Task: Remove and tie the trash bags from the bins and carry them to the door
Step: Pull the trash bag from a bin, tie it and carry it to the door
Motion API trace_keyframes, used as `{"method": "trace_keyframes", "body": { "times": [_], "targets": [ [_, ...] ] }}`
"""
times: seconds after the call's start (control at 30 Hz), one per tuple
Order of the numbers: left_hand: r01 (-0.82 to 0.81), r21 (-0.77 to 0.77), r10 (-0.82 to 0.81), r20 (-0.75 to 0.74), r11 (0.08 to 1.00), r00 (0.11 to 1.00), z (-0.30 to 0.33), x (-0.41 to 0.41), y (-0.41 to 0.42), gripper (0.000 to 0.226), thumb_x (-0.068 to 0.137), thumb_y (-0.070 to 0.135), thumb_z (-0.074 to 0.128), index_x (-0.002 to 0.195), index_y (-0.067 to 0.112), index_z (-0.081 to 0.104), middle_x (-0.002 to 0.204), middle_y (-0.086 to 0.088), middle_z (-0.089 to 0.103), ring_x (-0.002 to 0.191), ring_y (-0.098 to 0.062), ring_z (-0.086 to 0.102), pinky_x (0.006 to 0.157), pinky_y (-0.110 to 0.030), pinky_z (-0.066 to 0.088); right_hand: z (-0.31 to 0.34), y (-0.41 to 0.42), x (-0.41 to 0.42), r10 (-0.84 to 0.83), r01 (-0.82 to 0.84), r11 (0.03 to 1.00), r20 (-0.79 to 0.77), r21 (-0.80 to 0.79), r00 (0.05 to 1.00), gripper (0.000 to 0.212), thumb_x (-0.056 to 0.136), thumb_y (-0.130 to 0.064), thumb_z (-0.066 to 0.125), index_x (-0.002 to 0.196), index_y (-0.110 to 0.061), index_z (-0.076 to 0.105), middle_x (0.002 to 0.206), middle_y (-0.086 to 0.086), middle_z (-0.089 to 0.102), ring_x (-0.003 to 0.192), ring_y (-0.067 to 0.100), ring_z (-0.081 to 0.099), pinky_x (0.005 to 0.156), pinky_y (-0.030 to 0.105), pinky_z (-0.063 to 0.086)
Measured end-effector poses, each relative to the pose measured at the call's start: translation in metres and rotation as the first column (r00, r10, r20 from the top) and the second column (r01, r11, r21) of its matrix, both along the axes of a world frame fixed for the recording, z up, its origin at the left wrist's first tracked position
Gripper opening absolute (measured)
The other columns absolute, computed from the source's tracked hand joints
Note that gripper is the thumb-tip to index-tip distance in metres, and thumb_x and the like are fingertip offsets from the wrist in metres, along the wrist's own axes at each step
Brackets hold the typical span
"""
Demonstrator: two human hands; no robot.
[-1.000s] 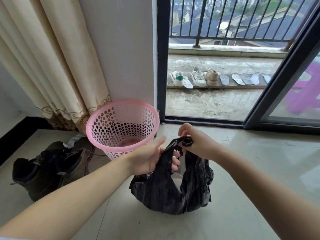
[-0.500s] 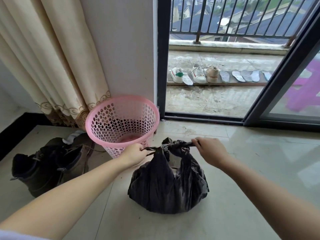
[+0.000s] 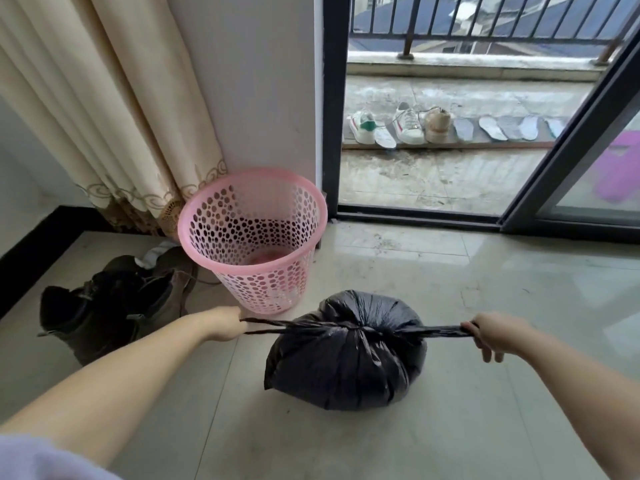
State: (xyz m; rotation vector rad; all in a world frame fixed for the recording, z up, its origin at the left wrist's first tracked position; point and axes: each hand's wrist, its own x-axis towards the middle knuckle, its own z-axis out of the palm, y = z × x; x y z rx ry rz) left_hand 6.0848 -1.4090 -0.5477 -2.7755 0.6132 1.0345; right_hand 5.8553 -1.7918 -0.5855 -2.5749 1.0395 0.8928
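Observation:
A full black trash bag sits on the tiled floor in front of me, its top gathered into a knot at the middle. Two stretched ends of the bag run out sideways from the knot. My left hand is closed on the left end and my right hand is closed on the right end, both held taut and far apart. The pink perforated bin stands just behind the bag, against the wall, with no bag in it.
Dark boots lie to the left of the bin, below a cream curtain. An open sliding door leads to a balcony with shoes and insoles in a row. Bare tiles stretch to the right.
My hands moved apart, left one leftward and right one rightward, pulling the bag's ends out straight. The loose open top has drawn shut into a tight knot and the bag looks rounder.

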Motion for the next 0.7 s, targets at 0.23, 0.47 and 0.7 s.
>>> {"method": "trace_keyframes", "body": {
  "times": [0.23, 0.47, 0.7],
  "targets": [
    [0.246, -0.163, -0.224, 0.142, 0.956, 0.964, 0.008, 0.001, -0.011, 0.026, 0.084, 0.008, 0.04, 0.092, 0.02, 0.062, 0.101, -0.005, 0.063, 0.092, -0.028, 0.059, 0.075, -0.034, 0.05, 0.022, 0.015, 0.036, -0.481, 0.268, 0.824, 0.364, 0.5, 0.798, 0.025, 0.097, -0.025, 0.049, 0.084, -0.008, 0.062, 0.061, 0.001, 0.07, 0.05, 0.007, 0.066, 0.05, 0.018, 0.051],
    [0.307, -0.691, -0.292, 0.144, 0.654, 0.946, 0.069, -0.052, -0.092, 0.014, 0.086, 0.003, 0.049, 0.087, 0.014, 0.057, 0.066, 0.002, 0.059, 0.059, -0.009, 0.057, 0.062, -0.023, 0.044, 0.097, 0.112, 0.109, -0.66, -0.062, 0.506, 0.432, 0.861, 0.614, 0.023, 0.093, -0.027, 0.056, 0.088, -0.006, 0.063, 0.08, 0.009, 0.063, 0.077, 0.02, 0.06, 0.075, 0.032, 0.052],
    [-0.022, -0.766, -0.006, -0.034, 0.643, 0.999, 0.056, -0.064, -0.109, 0.048, 0.079, 0.037, 0.066, 0.112, 0.018, 0.036, 0.073, 0.004, 0.05, 0.07, -0.021, 0.057, 0.068, -0.041, 0.054, 0.112, 0.144, 0.115, -0.377, -0.197, 0.803, 0.735, 0.563, 0.563, 0.039, 0.093, -0.032, 0.052, 0.06, -0.014, 0.047, 0.06, 0.003, 0.046, 0.056, 0.015, 0.042, 0.056, 0.027, 0.034]
  ]
}}
